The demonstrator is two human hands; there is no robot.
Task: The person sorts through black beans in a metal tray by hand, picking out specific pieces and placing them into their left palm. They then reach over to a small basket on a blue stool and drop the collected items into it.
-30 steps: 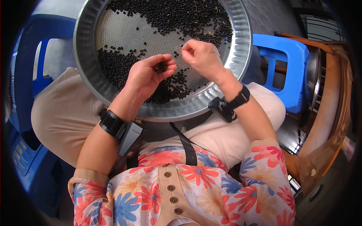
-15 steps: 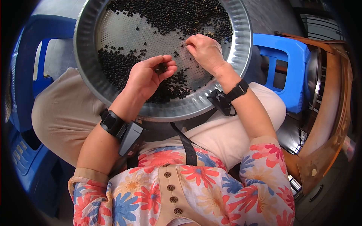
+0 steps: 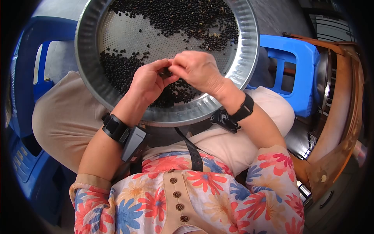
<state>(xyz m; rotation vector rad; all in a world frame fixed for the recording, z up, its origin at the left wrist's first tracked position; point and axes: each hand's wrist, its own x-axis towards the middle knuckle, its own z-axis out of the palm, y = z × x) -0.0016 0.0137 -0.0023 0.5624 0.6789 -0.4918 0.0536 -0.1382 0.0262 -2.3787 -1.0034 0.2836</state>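
A wide round metal pan (image 3: pixel 87 66) with fluted sides and a dimpled base holds many small black beans (image 3: pixel 179 17), in a broad heap at the far side and another heap (image 3: pixel 119 72) at the near left. Over the near part of the pan, my left hand (image 3: pixel 150 80) is cupped with its fingers curled around small dark beans, only partly visible. My right hand (image 3: pixel 198 72) meets its fingertips, with thumb and fingers pinched together. Whatever those right fingertips hold is hidden. Some beans lie under both hands.
A blue plastic stool (image 3: pixel 292 74) stands to the right, beside a worn wooden piece of furniture (image 3: pixel 331 128). Blue plastic chairs (image 3: pixel 29 78) are on the left. Black straps with devices sit on both wrists, and the pan's near rim is by my lap.
My right hand has moved left and slightly down from above the beans to my left hand's fingertips. My left hand has stayed nearly in place.
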